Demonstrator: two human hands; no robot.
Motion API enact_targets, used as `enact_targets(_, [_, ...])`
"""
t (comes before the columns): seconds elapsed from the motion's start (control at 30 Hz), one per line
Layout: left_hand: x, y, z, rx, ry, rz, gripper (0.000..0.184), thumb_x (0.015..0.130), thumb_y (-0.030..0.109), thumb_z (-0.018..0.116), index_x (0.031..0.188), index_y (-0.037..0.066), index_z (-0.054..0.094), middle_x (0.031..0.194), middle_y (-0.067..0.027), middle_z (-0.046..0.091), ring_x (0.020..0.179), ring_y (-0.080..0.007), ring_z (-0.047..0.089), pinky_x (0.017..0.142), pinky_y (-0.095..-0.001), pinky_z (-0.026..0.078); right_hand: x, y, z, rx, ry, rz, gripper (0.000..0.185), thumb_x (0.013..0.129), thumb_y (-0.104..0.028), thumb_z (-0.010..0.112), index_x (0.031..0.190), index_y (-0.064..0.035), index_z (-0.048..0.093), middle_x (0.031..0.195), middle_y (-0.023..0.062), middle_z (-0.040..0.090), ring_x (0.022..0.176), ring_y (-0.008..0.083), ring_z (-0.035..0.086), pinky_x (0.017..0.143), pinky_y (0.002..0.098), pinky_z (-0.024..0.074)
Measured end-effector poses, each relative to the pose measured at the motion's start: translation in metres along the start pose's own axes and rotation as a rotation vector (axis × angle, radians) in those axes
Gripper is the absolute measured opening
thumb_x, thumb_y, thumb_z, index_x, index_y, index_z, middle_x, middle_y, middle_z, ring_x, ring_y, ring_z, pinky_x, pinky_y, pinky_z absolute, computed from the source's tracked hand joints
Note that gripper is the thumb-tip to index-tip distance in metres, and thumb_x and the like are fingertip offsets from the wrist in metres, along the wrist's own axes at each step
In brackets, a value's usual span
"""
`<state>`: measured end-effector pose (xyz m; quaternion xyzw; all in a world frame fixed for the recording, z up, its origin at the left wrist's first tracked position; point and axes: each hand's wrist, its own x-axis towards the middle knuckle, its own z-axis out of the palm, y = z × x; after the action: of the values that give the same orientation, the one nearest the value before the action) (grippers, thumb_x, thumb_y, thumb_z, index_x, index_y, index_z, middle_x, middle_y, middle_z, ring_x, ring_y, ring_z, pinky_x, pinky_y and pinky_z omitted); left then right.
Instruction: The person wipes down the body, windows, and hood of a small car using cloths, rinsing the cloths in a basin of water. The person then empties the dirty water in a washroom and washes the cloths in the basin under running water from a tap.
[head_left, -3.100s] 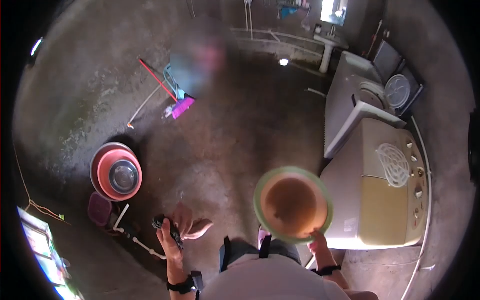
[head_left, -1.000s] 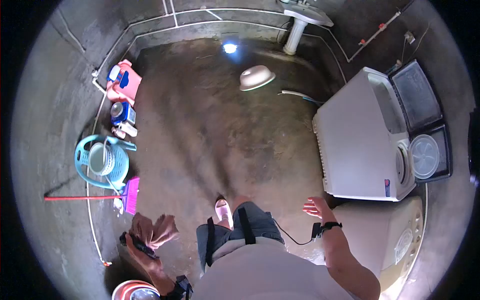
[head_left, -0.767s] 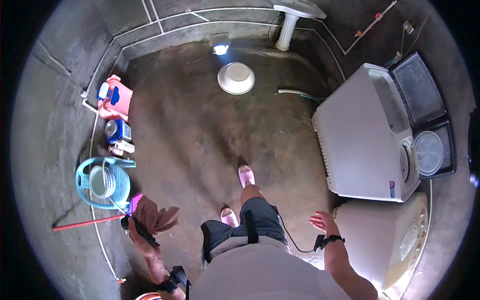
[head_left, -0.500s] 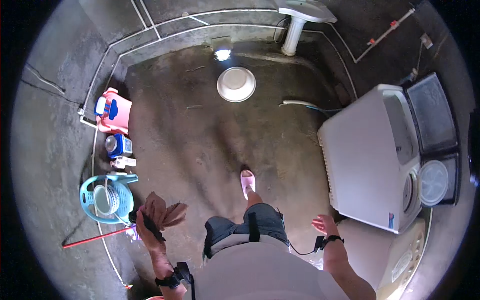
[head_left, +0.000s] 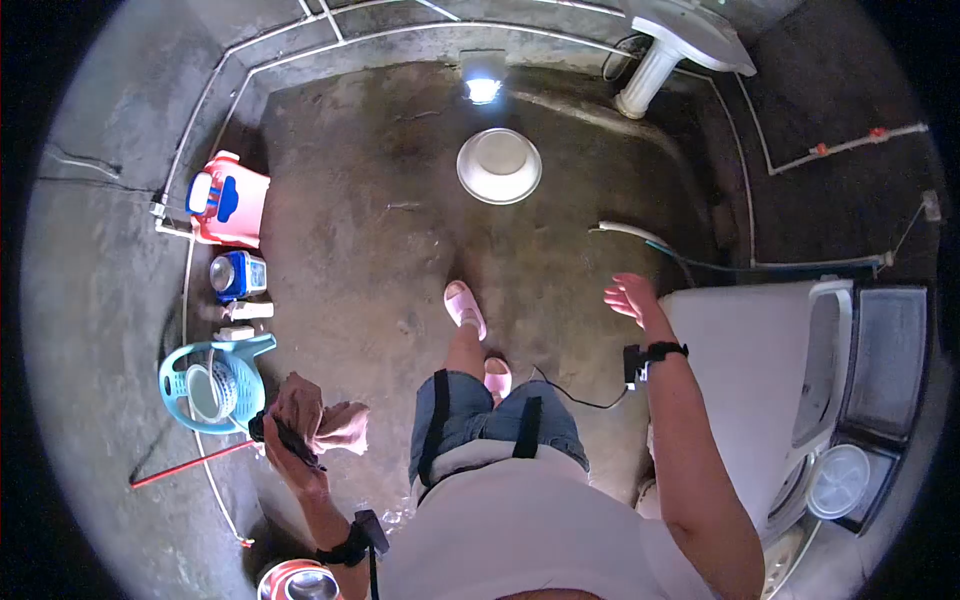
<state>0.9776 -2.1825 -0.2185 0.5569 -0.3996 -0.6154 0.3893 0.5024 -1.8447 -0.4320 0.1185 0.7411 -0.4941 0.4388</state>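
My left hand (head_left: 290,468) is closed on a crumpled brownish-pink cloth (head_left: 325,420), together with a dark bundle (head_left: 288,438) that looks like fabric. The cloth hangs out past the fingers, at the lower left. Close beyond that hand stands a light-blue plastic basket (head_left: 250,385) with a white pail (head_left: 208,392) in it. Held out to the right, my right hand (head_left: 630,298) has its fingers apart and nothing in them. It is nearest to the white twin-tub washing machine (head_left: 730,350), whose lids are raised.
A white basin (head_left: 499,190) lies on the wet concrete floor ahead. Along the left wall are a pink washboard-like item (head_left: 240,215), a blue container (head_left: 228,278) and a red stick (head_left: 190,465). A pedestal sink (head_left: 650,80) and a hose (head_left: 630,230) are ahead right.
I have stepped forward, and both feet now show. My right hand has risen beside the washing machine, which has shifted lower in view. The cloth stays in my left hand.
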Motion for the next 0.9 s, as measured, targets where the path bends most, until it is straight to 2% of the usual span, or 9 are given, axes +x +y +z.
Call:
enact_targets(0.1, [0.042, -0.007, 0.031, -0.041, 0.090, -0.066, 0.049, 0.089, 0.042, 0.057, 0.121, 0.005, 0.053, 0.117, -0.0072, 0.056, 0.109, -0.0195, 0.053, 0.095, -0.0337, 0.039, 0.021, -0.048, 0.037, -0.023, -0.047, 0.018, 0.034, 0.096, -0.030, 0.043, 0.123, -0.0101, 0.050, 0.114, 0.0147, 0.062, 0.096, 0.0244, 0.066, 0.078, 0.0373, 0.0545])
enact_targets(0.23, [0.069, 0.011, 0.094, 0.055, 0.119, -0.080, 0.050, 0.088, 0.043, 0.059, 0.121, 0.005, 0.053, 0.115, -0.0065, 0.056, 0.108, -0.0186, 0.053, 0.095, -0.0327, 0.039, 0.054, -0.073, 0.053, -0.057, -0.075, 0.141, 0.035, 0.095, -0.030, 0.045, 0.123, -0.0099, 0.050, 0.114, 0.0134, 0.062, 0.096, 0.0243, 0.066, 0.078, 0.0361, 0.0543])
enact_targets(0.3, [0.094, 0.013, 0.117, 0.035, 0.030, -0.130, 0.050, 0.088, 0.042, 0.059, 0.120, 0.005, 0.053, 0.113, -0.0062, 0.057, 0.107, -0.0181, 0.054, 0.094, -0.0321, 0.039, 0.078, -0.089, 0.055, -0.041, -0.039, 0.200, 0.033, 0.095, -0.026, 0.045, 0.122, -0.0094, 0.050, 0.114, 0.0127, 0.062, 0.096, 0.0241, 0.066, 0.077, 0.0360, 0.0544])
enact_targets(0.5, [0.126, 0.012, 0.176, 0.159, 0.079, -0.210, 0.043, 0.091, 0.039, 0.055, 0.117, 0.004, 0.054, 0.111, -0.0053, 0.058, 0.102, -0.0173, 0.055, 0.091, -0.0318, 0.040, 0.138, -0.118, 0.050, -0.014, -0.028, 0.256, 0.032, 0.095, -0.026, 0.045, 0.121, -0.0098, 0.051, 0.114, 0.0118, 0.062, 0.097, 0.0230, 0.064, 0.084, 0.0347, 0.0512])
enact_targets(0.63, [0.130, 0.001, 0.200, 0.286, 0.138, -0.300, 0.050, 0.094, 0.039, 0.049, 0.127, 0.001, 0.050, 0.124, -0.0072, 0.055, 0.113, -0.0205, 0.053, 0.097, -0.0333, 0.038, 0.207, -0.112, 0.054, 0.076, -0.027, 0.327, 0.030, 0.094, -0.026, 0.047, 0.119, -0.0100, 0.052, 0.113, 0.0116, 0.063, 0.093, 0.0225, 0.065, 0.081, 0.0345, 0.0520])
enact_targets(0.67, [0.126, -0.004, 0.213, 0.136, 0.126, -0.310, 0.049, 0.095, 0.037, 0.049, 0.128, 0.001, 0.049, 0.125, -0.0077, 0.054, 0.114, -0.0205, 0.053, 0.098, -0.0342, 0.038, 0.227, -0.101, 0.059, 0.083, -0.022, 0.370, 0.030, 0.093, -0.025, 0.049, 0.118, -0.0100, 0.053, 0.111, 0.0120, 0.063, 0.093, 0.0222, 0.065, 0.077, 0.0331, 0.0524])
enact_targets(0.7, [0.119, -0.007, 0.232, 0.198, 0.250, -0.276, 0.043, 0.095, 0.035, 0.045, 0.120, 0.001, 0.053, 0.114, -0.0085, 0.058, 0.103, -0.0211, 0.055, 0.099, -0.0337, 0.038, 0.258, -0.097, 0.064, 0.089, -0.019, 0.413, 0.029, 0.092, -0.025, 0.051, 0.117, -0.0101, 0.053, 0.109, 0.0124, 0.064, 0.092, 0.0219, 0.065, 0.074, 0.0318, 0.0529])
enact_targets(0.83, [0.120, -0.046, 0.266, 0.360, 0.409, -0.347, 0.048, 0.092, 0.037, 0.048, 0.122, 0.000, 0.051, 0.117, -0.0102, 0.055, 0.106, -0.0222, 0.053, 0.100, -0.0344, 0.036, 0.365, -0.050, 0.089, 0.125, 0.008, 0.531, 0.025, 0.091, -0.023, 0.054, 0.111, -0.0087, 0.055, 0.100, 0.0130, 0.066, 0.087, 0.0219, 0.066, 0.059, 0.0257, 0.0512])
enact_targets(0.9, [0.126, -0.080, 0.279, 0.411, 0.453, -0.382, 0.051, 0.090, 0.039, 0.050, 0.122, 0.000, 0.049, 0.118, -0.0110, 0.054, 0.107, -0.0227, 0.052, 0.101, -0.0347, 0.035, 0.428, -0.016, 0.099, 0.184, 0.011, 0.536, 0.017, 0.089, -0.019, 0.057, 0.101, -0.0067, 0.057, 0.085, 0.0122, 0.065, 0.070, 0.0197, 0.066, 0.042, 0.0209, 0.0419])
